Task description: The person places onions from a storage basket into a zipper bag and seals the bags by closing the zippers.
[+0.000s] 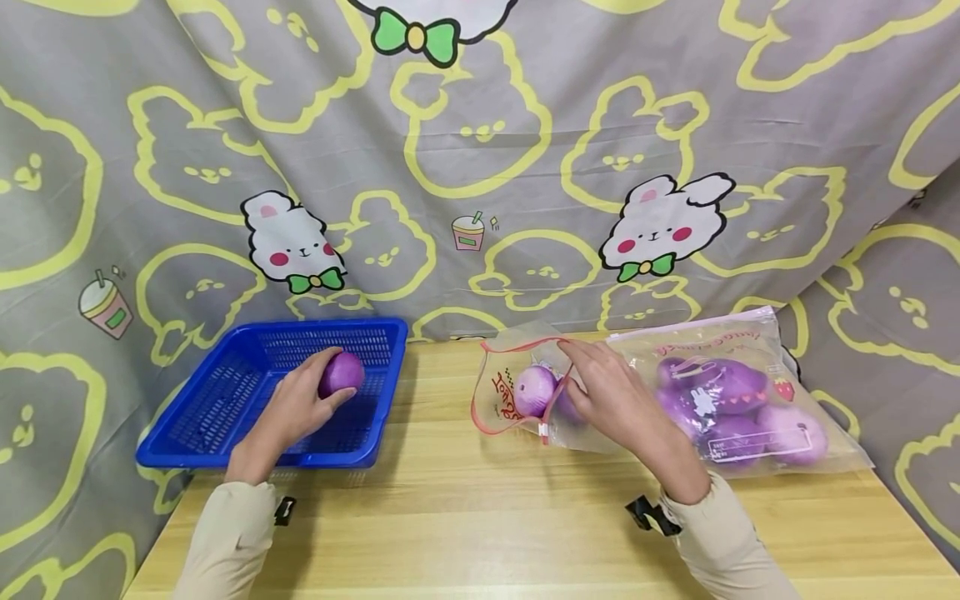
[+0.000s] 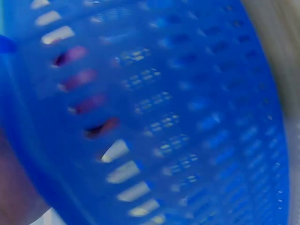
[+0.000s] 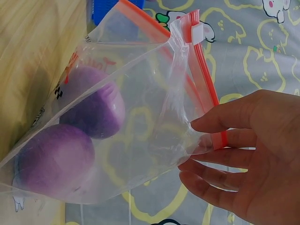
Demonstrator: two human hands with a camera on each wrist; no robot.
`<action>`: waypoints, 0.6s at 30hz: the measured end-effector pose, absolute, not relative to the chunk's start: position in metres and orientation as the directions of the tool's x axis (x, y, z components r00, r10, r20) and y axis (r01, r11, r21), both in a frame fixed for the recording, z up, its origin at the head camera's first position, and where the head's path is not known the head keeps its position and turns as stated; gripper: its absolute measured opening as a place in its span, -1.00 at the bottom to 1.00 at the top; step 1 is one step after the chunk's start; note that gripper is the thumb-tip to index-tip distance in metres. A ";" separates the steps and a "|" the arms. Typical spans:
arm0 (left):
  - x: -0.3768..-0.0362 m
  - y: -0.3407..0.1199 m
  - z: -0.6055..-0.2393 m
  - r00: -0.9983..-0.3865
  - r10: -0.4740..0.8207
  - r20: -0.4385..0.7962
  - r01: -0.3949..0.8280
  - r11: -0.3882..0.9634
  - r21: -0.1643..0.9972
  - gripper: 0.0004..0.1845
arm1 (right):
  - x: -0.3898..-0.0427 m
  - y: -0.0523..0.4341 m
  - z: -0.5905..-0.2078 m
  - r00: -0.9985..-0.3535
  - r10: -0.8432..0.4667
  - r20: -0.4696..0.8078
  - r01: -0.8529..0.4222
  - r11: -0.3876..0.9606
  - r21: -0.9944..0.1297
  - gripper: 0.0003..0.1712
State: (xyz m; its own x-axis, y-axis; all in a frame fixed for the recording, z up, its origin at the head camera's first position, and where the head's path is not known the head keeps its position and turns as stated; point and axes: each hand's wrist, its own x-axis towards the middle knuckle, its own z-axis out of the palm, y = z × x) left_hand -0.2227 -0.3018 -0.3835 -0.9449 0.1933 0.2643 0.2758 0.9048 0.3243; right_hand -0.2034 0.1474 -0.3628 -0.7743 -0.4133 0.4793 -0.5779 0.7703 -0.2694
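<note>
My left hand (image 1: 300, 400) grips a round purple onion (image 1: 342, 374) over the blue plastic basket (image 1: 386, 421), thumb and fingers on either side of it. In the left wrist view the basket's slotted wall (image 2: 154, 108) fills most of the picture, with purple showing through some slots. My right hand (image 1: 618, 400) pinches the edge of a clear zip bag (image 3: 159, 140) with a red-orange seal. Inside that bag lie two purple onions, a paler one (image 3: 96, 103) and another (image 3: 56, 161) beside it. The bag's mouth gapes toward the basket.
A second clear zip bag (image 1: 817, 400) with several purple onions (image 1: 791, 433) lies at the right, behind my right forearm. Wooden tabletop (image 1: 442, 500) stretches between basket and bags. A grey patterned cloth (image 1: 465, 150) hangs behind the table.
</note>
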 end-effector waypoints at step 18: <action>-0.202 -0.244 -0.353 -0.855 0.323 0.405 0.440 0.866 0.238 -0.26 | -0.203 0.148 -0.363 -0.780 -0.411 0.472 -0.575 0.769 -0.279 -0.42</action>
